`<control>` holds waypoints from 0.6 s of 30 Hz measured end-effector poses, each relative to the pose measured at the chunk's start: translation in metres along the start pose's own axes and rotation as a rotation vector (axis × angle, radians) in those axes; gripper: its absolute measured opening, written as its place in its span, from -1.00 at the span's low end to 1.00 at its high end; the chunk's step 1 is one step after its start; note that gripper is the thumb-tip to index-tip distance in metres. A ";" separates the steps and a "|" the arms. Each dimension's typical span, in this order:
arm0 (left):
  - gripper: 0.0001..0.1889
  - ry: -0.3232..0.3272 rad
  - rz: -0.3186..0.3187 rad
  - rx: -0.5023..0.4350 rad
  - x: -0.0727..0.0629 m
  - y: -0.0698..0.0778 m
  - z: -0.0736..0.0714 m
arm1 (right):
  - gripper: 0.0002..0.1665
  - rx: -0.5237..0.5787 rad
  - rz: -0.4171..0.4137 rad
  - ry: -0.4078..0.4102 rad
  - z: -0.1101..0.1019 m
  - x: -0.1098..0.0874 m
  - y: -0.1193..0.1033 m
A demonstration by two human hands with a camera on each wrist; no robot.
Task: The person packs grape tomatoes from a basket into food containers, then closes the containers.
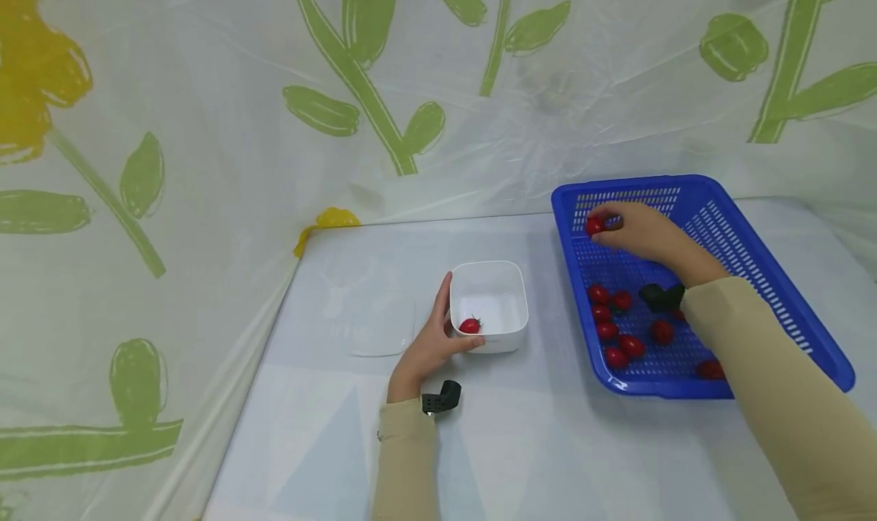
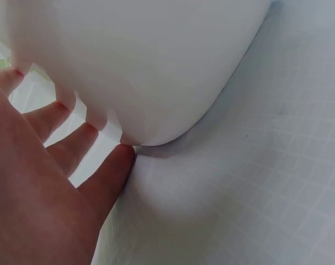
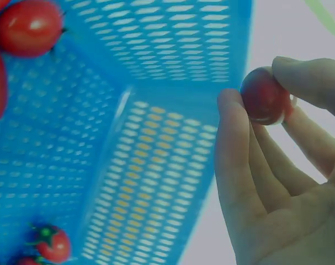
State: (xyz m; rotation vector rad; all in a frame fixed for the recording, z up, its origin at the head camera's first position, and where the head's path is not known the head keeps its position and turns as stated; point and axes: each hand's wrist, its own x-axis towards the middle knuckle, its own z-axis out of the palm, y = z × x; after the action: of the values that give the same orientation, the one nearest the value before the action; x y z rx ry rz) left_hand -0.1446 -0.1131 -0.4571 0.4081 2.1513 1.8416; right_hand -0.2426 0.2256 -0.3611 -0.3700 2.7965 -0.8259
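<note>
A small white square container stands on the table, one cherry tomato lying in its near left corner. My left hand holds the container at that corner, fingers along its left side and thumb across its front. Its fingertips press low against the white wall in the left wrist view. Over the far left part of a blue basket, my right hand pinches another cherry tomato between thumb and fingers. Several more cherry tomatoes lie on the basket floor, some hidden by the right forearm.
A clear flat lid lies on the table left of the container. The basket has raised slotted walls and stands at the right. Behind the table hangs a white sheet with green leaves and a yellow flower.
</note>
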 end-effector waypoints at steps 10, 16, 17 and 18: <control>0.11 0.030 0.005 -0.016 0.007 -0.018 -0.002 | -0.33 0.067 -0.040 0.108 0.002 -0.035 -0.038; 0.11 0.013 -0.017 -0.015 0.001 0.001 -0.001 | -0.34 0.155 -0.040 0.172 0.012 -0.057 -0.061; 0.11 0.014 -0.017 -0.013 0.001 0.001 -0.001 | -0.35 0.181 -0.037 0.186 0.015 -0.060 -0.065; 0.11 0.015 -0.018 -0.015 0.001 0.000 -0.001 | -0.35 0.208 -0.030 0.200 0.017 -0.064 -0.068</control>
State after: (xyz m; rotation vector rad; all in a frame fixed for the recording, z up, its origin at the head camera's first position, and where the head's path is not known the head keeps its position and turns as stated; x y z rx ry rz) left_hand -0.1461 -0.1135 -0.4567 0.3716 2.1426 1.8564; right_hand -0.1653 0.1799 -0.3296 -0.3106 2.8509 -1.2095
